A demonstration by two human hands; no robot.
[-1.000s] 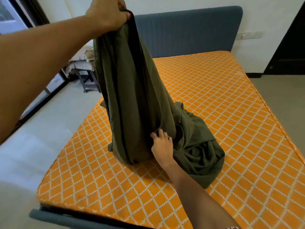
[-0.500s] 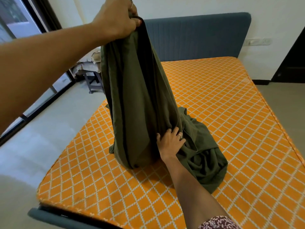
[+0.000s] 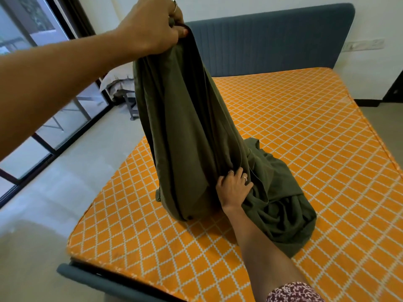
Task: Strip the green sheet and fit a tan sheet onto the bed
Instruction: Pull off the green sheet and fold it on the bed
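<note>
The green sheet [image 3: 187, 131] hangs bunched in a tall drape above the bare orange diamond-patterned mattress [image 3: 305, 131]. Its lower part lies heaped on the mattress to the right. My left hand [image 3: 152, 25] grips the gathered top of the sheet, raised high near the headboard line. My right hand [image 3: 234, 188] holds a fold low down, where the drape meets the heap. No tan sheet shows in view.
A blue-grey upholstered headboard [image 3: 272, 40] stands at the far end, with the bed frame's corner [image 3: 72, 273] near me. A stool with pale cloth [image 3: 117, 83] sits by the glass sliding door [image 3: 26, 73] on the left. Pale floor surrounds the bed.
My right hand has slid further into the fabric and closed on a fold. My left hand keeps the top of the sheet raised; the view has shifted slightly.
</note>
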